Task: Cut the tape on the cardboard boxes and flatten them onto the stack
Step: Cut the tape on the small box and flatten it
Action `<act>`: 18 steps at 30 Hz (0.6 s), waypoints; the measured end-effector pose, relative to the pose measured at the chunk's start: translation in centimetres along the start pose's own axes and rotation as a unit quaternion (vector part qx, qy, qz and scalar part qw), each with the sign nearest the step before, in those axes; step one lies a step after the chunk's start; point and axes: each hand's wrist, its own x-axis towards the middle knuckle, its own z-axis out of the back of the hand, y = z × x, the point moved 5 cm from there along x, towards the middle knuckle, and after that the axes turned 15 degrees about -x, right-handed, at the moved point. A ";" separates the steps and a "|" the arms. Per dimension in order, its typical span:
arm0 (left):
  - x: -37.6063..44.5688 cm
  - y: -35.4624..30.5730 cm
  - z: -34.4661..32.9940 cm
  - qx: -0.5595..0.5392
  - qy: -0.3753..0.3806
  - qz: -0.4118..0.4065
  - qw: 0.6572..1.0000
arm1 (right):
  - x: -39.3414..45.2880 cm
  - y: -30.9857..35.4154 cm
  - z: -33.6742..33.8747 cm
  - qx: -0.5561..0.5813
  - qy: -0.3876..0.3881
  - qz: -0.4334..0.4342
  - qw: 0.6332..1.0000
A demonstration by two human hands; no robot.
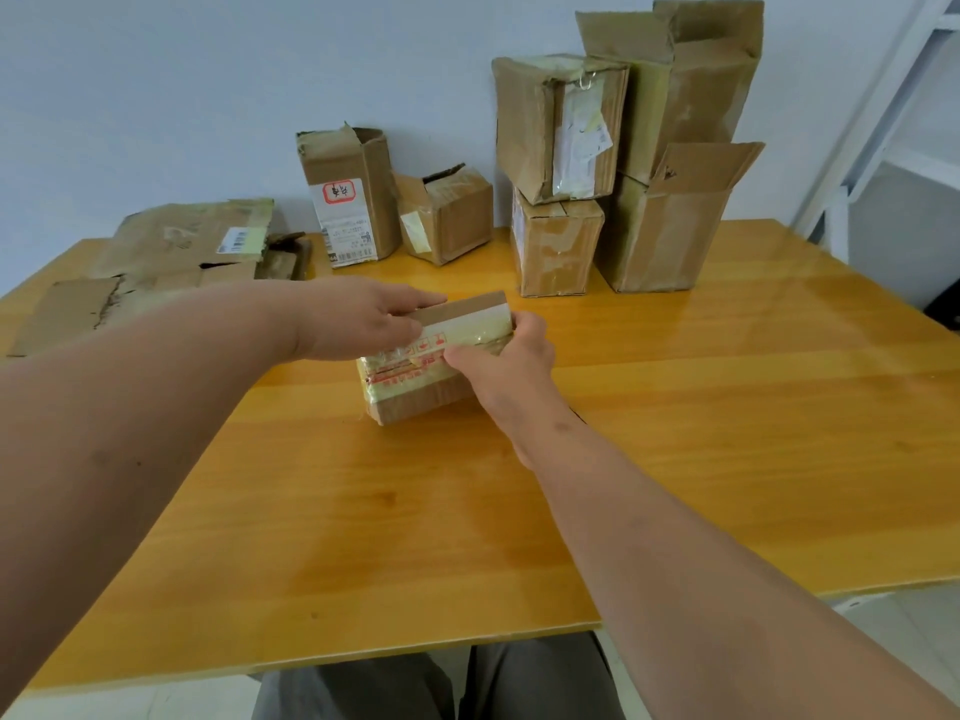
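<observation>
Head view showed a small brown cardboard box wrapped in yellowish clear tape (415, 379) lying on the glossy yellow wooden tabletop (727, 407), between both hands. The left hand (358, 319) pinched its raised far flap; the right hand (511, 350) gripped the box's right end, fingertips hidden behind it. Red printed symbols on the tape were too blurred to read. Beyond the left hand lay a stack of flattened brown cardboard (171, 252) bearing a barcode label, its near-left edge partly covered by the forearm. Beyond both hands stood an upright brown carton with a red-bordered white label (345, 194), its handwriting illegible. Beyond the right hand, taller taped brown cartons (623, 148) stood piled against the wall.
</observation>
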 end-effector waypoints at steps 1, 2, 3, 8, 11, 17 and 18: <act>0.0 0.0 0.0 -0.009 0.000 -0.004 1.000 | 0.2 0.3 -0.1 0.003 -0.002 -0.009 1.000; 0.0 0.1 0.0 -0.013 0.003 -0.011 1.000 | 0.4 0.4 -0.2 0.009 -0.003 -0.017 1.000; 0.0 0.2 -0.1 -0.014 0.006 -0.018 1.000 | 0.5 0.5 -0.3 0.014 -0.001 -0.026 1.000; -0.3 0.5 0.4 0.036 0.026 -0.014 0.999 | 0.7 0.9 -0.6 0.020 0.008 -0.057 0.998; 0.0 0.5 0.5 0.089 0.036 -0.013 0.995 | 0.9 0.6 -0.6 0.021 -0.007 -0.058 0.998; 0.6 0.6 0.8 0.040 0.041 -0.023 0.998 | 1.2 0.2 -0.2 -0.010 -0.019 -0.047 0.999; 0.6 0.8 0.9 0.028 0.041 -0.021 0.999 | 1.2 0.3 -0.3 0.009 -0.009 -0.041 0.999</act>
